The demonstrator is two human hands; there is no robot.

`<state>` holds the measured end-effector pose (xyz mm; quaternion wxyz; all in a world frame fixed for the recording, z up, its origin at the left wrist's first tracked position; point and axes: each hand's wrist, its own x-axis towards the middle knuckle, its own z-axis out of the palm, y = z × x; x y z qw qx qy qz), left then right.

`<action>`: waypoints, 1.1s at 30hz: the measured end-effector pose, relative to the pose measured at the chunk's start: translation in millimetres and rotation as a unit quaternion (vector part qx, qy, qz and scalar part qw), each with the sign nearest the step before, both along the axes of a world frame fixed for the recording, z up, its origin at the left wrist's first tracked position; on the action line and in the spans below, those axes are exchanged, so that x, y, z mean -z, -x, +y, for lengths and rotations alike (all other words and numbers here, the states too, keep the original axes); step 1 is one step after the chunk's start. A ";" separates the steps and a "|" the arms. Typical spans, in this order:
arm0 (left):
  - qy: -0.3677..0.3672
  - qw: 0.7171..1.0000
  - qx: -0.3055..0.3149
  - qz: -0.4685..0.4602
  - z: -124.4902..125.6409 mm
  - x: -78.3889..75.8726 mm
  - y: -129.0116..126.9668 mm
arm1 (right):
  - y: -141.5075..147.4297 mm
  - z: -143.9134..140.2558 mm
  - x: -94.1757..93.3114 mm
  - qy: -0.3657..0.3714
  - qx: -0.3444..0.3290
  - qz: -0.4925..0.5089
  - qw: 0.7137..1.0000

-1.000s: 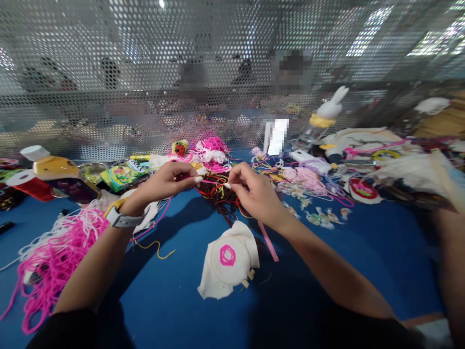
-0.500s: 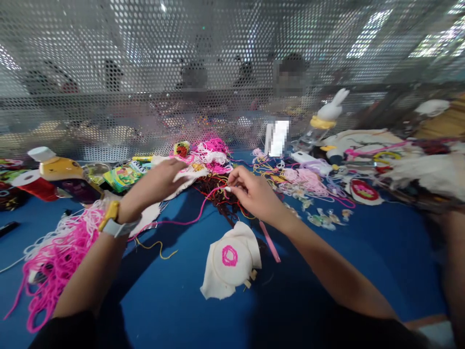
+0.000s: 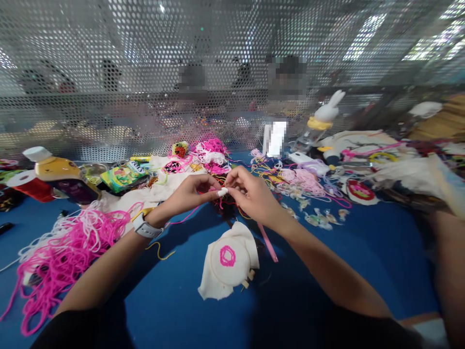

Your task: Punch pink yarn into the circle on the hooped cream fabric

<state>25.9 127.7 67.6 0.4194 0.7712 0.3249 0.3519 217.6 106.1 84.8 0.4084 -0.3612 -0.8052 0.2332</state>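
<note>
In the head view, the left hand (image 3: 192, 193) and the right hand (image 3: 252, 196) meet above the blue cloth-covered surface (image 3: 363, 252), fingertips touching at the middle of the frame. The fingers of both hands are pinched shut on a thin pink thread (image 3: 189, 215), which droops from the pinch down and left toward the left wrist, where a grey wristwatch with a yellow band (image 3: 145, 227) sits. Just beyond the hands lies a tangled heap of dark red, yellow and black threads (image 3: 227, 206), partly hidden by the fingers. Just below the hands, on the surface, rests a round embroidery hoop with white cloth stretched over it and a pink stitched ring at its centre (image 3: 228, 259); a pink ribbon strip (image 3: 268, 242) lies beside its upper right edge, under the right forearm. At the left edge sprawls a loose pile of bright pink and white yarn (image 3: 61, 252). Farther left stand a yellow plastic bottle with a white cap (image 3: 54, 167) and a red spool (image 3: 31, 186). Behind the threads a perforated metal screen (image 3: 145, 72) rises across the frame, with blurred people seated beyond it. To the right, well apart from the hands, stands a white rabbit-shaped bottle top (image 3: 327, 114) among more pale pink threads (image 3: 305, 179)
</note>
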 end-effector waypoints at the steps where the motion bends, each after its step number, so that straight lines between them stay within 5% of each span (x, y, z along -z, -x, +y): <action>1: 0.004 1.000 0.000 -0.002 -0.2 1.0 -1.8 | 0.1 0.0 0.2 -0.002 0.000 -0.001 1.000; 10: -0.024 0.999 -0.033 0.019 -3.9 7.6 -9.9 | 0.8 1.9 5.9 -0.032 0.026 -0.011 0.999; 33: -0.116 0.986 -0.044 0.115 -10.3 -24.7 10.6 | -0.4 4.5 6.5 -0.052 0.081 0.041 0.995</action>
